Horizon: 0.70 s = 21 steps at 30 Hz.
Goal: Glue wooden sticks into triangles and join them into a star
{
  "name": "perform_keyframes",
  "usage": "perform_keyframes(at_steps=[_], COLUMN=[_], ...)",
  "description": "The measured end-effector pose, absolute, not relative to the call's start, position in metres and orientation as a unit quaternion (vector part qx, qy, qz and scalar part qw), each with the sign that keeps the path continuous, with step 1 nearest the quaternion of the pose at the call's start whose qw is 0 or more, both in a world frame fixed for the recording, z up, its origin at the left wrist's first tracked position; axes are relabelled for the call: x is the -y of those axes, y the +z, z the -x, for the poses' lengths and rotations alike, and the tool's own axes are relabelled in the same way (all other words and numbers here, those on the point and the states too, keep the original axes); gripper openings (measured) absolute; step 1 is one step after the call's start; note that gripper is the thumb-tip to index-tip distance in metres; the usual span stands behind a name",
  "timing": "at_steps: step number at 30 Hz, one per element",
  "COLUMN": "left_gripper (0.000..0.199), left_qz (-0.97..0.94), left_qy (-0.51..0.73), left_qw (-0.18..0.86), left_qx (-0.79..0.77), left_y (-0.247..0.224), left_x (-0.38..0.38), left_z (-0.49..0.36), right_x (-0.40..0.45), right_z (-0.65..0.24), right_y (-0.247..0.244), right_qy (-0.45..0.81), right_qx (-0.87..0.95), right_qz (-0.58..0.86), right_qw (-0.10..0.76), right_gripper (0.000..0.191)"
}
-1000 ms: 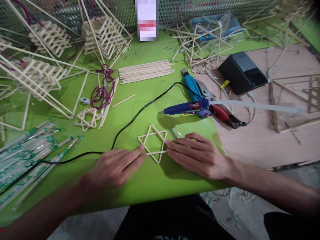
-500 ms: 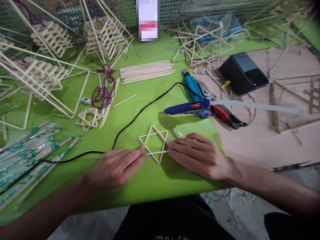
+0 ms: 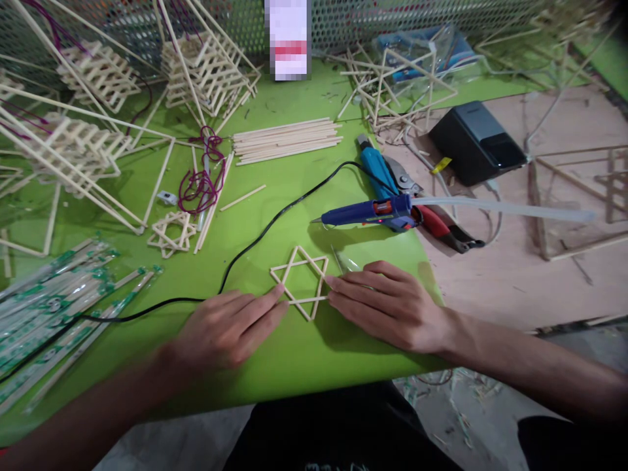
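Note:
A six-pointed star of thin wooden sticks lies flat on the green table, near its front edge. My left hand reaches in from the left, its stretched fingertips touching the star's left side. On the opposite side, my right hand has its fingers extended, with the tips against the star's right points. Both thumbs are mostly hidden. A blue glue gun with a long clear glue stick lies just beyond the star, nozzle pointing left. Partly under my right fingers is a small clear plastic piece.
Loose sticks are stacked behind the star. Stick frames and wrapped chopsticks fill the left. A black cable crosses the green table. Red-handled cutters and a black box lie right.

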<state>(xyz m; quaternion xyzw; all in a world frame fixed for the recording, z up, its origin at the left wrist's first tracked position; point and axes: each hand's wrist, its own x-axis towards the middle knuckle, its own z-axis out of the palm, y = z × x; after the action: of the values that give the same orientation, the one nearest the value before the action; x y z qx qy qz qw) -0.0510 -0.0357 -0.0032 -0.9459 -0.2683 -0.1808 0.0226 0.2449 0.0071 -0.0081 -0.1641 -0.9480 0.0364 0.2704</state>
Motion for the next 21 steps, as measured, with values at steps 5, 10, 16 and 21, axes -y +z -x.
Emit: perform_keyframes(at_steps=[5, 10, 16, 21], left_gripper=[0.022, 0.021, 0.021, 0.021], left_qz=[0.945, 0.944, 0.944, 0.945], left_qy=[-0.184, -0.183, -0.179, -0.179], left_qw=[0.015, 0.018, 0.013, 0.016], left_qx=[0.271, 0.274, 0.276, 0.274], left_y=[-0.0033, -0.0034, -0.0043, -0.0031], left_x=[0.0366, 0.0374, 0.0377, 0.0376], left_z=[0.0509, 0.0514, 0.0519, 0.0513], right_x=[-0.0067, -0.0064, -0.007, -0.0075], right_z=[-0.2447, -0.2447, -0.2448, -0.2448], right_y=[-0.0069, -0.0076, -0.0089, -0.0094], right_qy=[0.04, 0.038, 0.037, 0.039], right_qx=[0.949, 0.947, 0.948, 0.948], right_qz=[0.159, 0.161, 0.161, 0.159], right_qw=[0.271, 0.274, 0.271, 0.271], right_gripper=[0.019, 0.019, 0.02, 0.018])
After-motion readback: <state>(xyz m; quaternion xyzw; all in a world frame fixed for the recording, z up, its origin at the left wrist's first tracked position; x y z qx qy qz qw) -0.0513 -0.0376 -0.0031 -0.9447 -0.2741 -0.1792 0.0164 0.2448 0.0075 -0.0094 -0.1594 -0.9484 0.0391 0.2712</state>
